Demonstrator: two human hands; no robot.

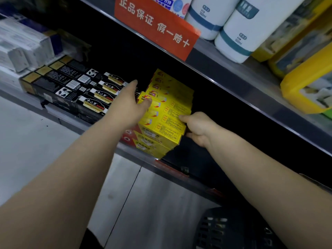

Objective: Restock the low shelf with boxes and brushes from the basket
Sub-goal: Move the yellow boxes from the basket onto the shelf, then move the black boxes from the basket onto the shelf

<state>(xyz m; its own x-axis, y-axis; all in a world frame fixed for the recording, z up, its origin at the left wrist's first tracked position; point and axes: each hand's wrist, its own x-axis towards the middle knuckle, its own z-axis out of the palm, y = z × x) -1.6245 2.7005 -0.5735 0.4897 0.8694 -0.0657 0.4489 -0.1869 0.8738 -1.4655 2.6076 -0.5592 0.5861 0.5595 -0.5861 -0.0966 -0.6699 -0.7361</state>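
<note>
**Right hand** (197, 127): curled round the near, right-hand end of the yellow boxes (167, 108). Your thumb lies on the top face and your fingers are tucked round the end.

**Left hand** (132, 105): fingers straight, reaching toward the back of the low shelf (125, 150). The thumb touches the left end of the top box. This hand holds nothing.

**Yellow boxes**: a stack of long, flat cartons, several layers high. It lies at a slant on the low shelf, with its near corner at the front edge.
- Handling, by judgement: light, thin card, stiff along the length and soft at the flap ends.
- The printed faces look smooth, so loose layers may slide over one another.
- Take the stack by both short ends and press inward, rather than pinching the top carton alone.
- Squeeze gently, or the ends may dent.

**Black boxes** (71, 87): rows of similar long cartons, just beside the stack on its left, along the same front edge. Your left hand lies over their right ends.

**Basket** (224, 229): dark and slotted, low down, below the right part of the shelf. You cannot tell its contents from here.

**Above**: a red sign (154, 24) on the front edge of the upper shelf, with white bottles (239, 27) just beside it.
</note>
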